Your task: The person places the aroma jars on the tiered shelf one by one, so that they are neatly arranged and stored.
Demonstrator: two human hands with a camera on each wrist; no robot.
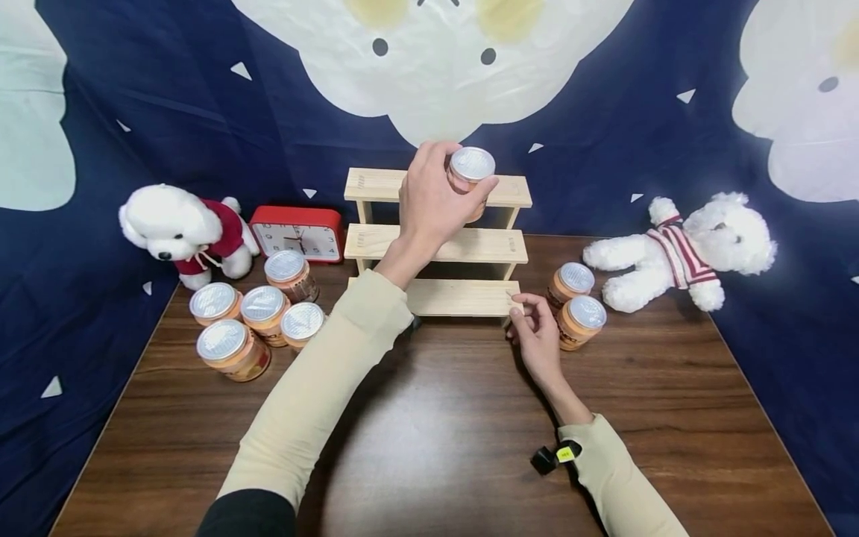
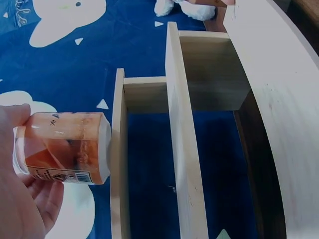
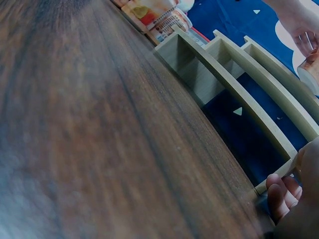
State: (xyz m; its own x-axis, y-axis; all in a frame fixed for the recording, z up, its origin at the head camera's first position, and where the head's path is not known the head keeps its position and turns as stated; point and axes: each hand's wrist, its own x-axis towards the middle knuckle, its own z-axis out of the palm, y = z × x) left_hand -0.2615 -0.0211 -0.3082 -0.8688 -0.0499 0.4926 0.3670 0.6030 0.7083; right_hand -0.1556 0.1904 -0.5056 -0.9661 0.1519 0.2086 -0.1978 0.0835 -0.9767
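Note:
My left hand [image 1: 429,194] grips a jar [image 1: 472,164] with a silver lid and an orange label. It is over the top step of a three-step wooden stand [image 1: 463,298]. In the left wrist view the jar [image 2: 65,147] has its base close to the top board; I cannot tell whether they touch. Low on the stand's right side, my right hand [image 1: 537,335] pinches the end of the bottom step between thumb and curled fingers. The right wrist view shows those fingers [image 3: 284,194] around the corner of the stand [image 3: 229,84].
Several similar jars [image 1: 231,347] are grouped left of the stand, near a red clock [image 1: 298,233] and a white plush dog [image 1: 194,231]. Two jars [image 1: 580,321] stand right of it, beside a plush toy in a striped top [image 1: 678,253]. A dark blue cloth [image 1: 570,164] hangs behind.

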